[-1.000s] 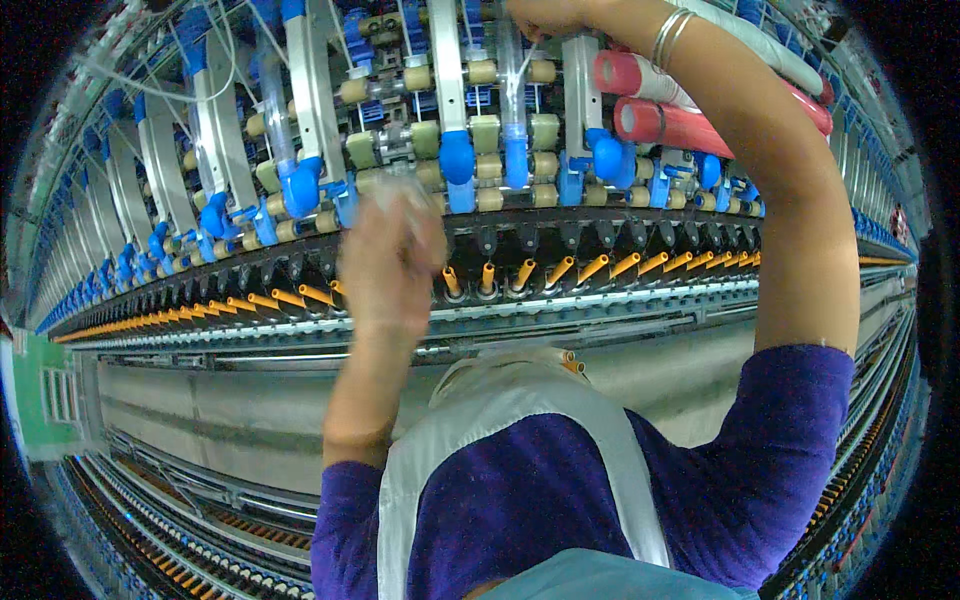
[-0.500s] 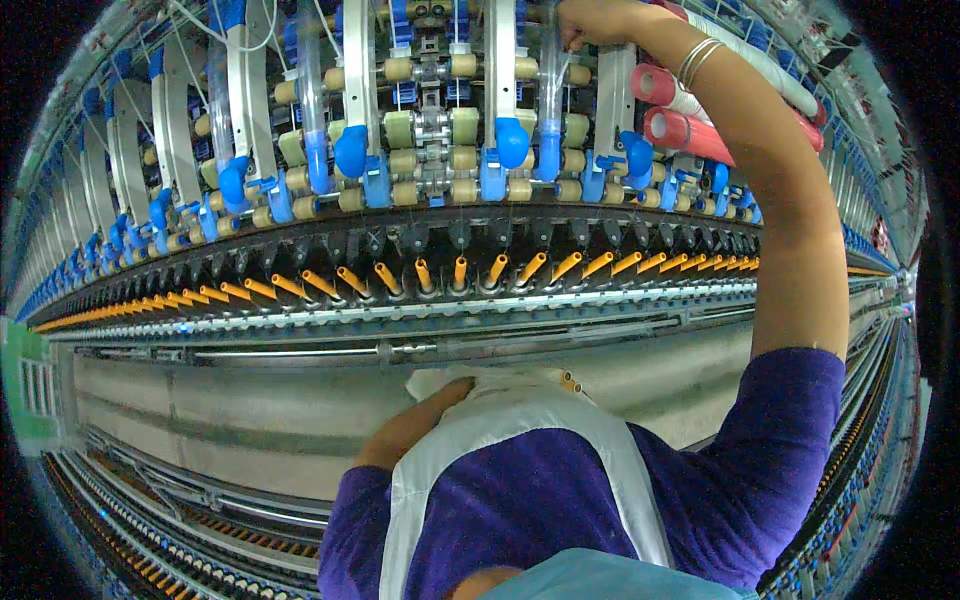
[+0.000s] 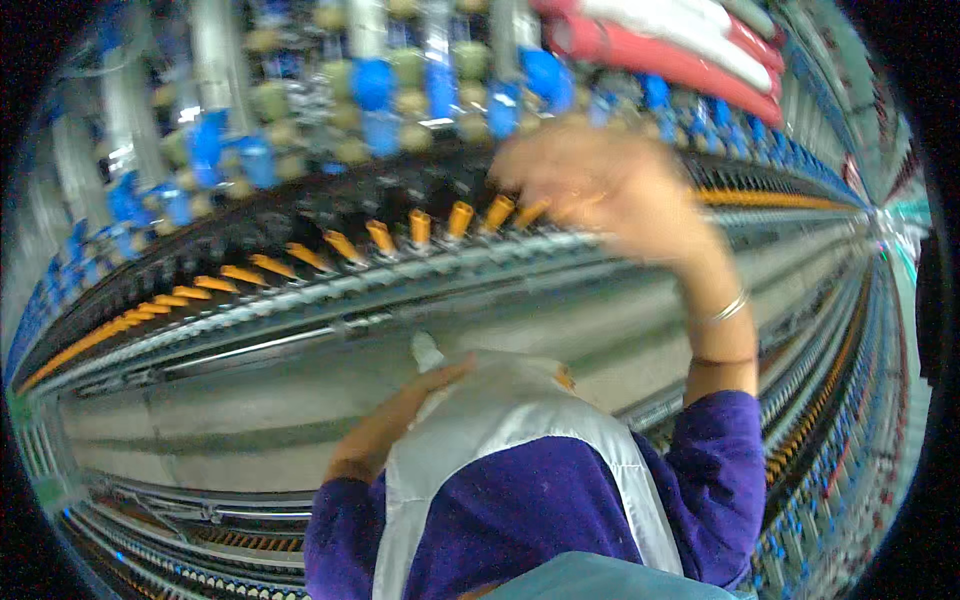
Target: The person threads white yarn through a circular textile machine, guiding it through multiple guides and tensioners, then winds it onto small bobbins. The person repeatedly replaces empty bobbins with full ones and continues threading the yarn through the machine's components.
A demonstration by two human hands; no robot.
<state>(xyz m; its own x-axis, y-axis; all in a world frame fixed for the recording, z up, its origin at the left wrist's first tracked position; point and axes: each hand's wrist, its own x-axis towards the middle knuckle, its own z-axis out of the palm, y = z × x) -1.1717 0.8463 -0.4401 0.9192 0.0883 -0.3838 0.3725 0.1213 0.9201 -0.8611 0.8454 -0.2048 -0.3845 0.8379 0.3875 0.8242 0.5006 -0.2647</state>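
The right arm bends at the elbow, its forearm (image 3: 708,268) slanting up toward eleven o'clock from the purple sleeve (image 3: 725,440). The right hand (image 3: 600,185), between one and two o'clock of the view's centre, has its knuckles uppermost and its fingers toward nine. It smears with motion, so whether it pinches anything or is spread cannot be told. It covers part of the row of slim orange tubes (image 3: 460,221), which curves from nine o'clock round to three. The left hand (image 3: 445,377), just below centre at seven o'clock, lies against the white apron (image 3: 490,400); its fingertips are hidden, and its grip cannot be told.

At one o'clock, smooth red rolls (image 3: 670,70) and a white roll (image 3: 690,32) are cut off by the upper edge. Rounded blue caps (image 3: 372,85) and stubby beige rollers (image 3: 410,103) blur at twelve. A shiny silver bangle (image 3: 734,306) rings the right wrist.
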